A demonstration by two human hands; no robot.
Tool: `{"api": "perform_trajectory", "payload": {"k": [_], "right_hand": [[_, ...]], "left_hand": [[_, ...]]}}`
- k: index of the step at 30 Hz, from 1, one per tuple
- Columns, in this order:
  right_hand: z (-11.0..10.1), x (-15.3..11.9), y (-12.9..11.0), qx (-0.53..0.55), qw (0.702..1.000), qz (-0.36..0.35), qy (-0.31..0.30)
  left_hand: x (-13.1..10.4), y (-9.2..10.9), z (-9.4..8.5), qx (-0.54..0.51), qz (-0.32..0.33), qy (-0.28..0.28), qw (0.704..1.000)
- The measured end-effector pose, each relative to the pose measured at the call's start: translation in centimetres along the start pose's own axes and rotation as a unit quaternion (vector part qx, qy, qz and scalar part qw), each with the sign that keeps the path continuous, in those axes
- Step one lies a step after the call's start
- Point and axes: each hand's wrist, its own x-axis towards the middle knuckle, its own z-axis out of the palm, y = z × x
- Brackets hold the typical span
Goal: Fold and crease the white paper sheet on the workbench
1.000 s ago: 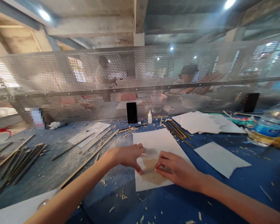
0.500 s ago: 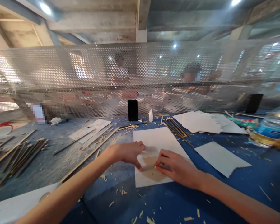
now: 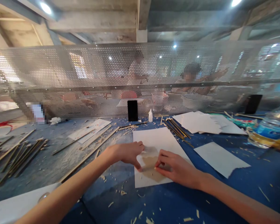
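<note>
A white sheet of paper (image 3: 151, 134) lies on the blue table in front of me, with a tan-shaded patch and a few tiny pale bits on it. My left hand (image 3: 132, 152) rests on the sheet's left side, thumb and fingers apart. On the right side of the patch, the thumb and fingertips of my right hand (image 3: 171, 166) are pinched together low over the paper. Something small and pale shows at the fingertips, too small to name.
Thin sticks (image 3: 177, 129) lie beyond the sheet, and more sticks (image 3: 23, 158) lie at left. A small white bottle (image 3: 150, 115) and a black phone (image 3: 133, 110) stand near the perforated screen (image 3: 95, 74). Papers (image 3: 198, 122) and a plastic bottle (image 3: 270, 129) are at right. Shavings litter the table.
Both my hands stay almost in place; the right fingertips shift very slightly. Behind the screen, one person has moved to the right.
</note>
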Motion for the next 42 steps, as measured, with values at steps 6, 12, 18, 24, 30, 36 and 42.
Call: {"api": "perform_trajectory", "payload": {"k": [6,12,18,24,30,36,42], "right_hand": [[0.2,0.0,0.14,-0.039,0.999,-0.011,0.008],[0.23,-0.05,0.35,-0.055,0.998,0.007,0.012],[0.05,-0.05,-0.09,-0.015,1.0,0.02,0.0],[0.07,-0.13,-0.25,0.02,0.999,0.031,-0.01],[0.13,-0.09,-0.14,0.026,0.999,0.01,-0.019],[0.12,0.0,-0.05,0.006,1.0,0.02,-0.017],[0.03,-0.07,-0.53,0.002,1.0,0.013,-0.02]], "left_hand": [[-0.18,0.15,-0.22,-0.007,0.007,0.002,1.0],[-0.06,0.01,-0.01,-0.013,0.006,0.003,1.0],[0.11,-0.2,0.25,-0.013,0.001,0.007,1.0],[0.12,-0.22,0.22,-0.014,0.0,0.01,1.0],[0.05,-0.25,0.19,-0.014,0.002,0.005,1.0],[-0.03,-0.08,-0.05,-0.011,-0.001,0.005,1.0],[0.05,-0.1,0.08,-0.006,-0.007,0.0,1.0]]}}
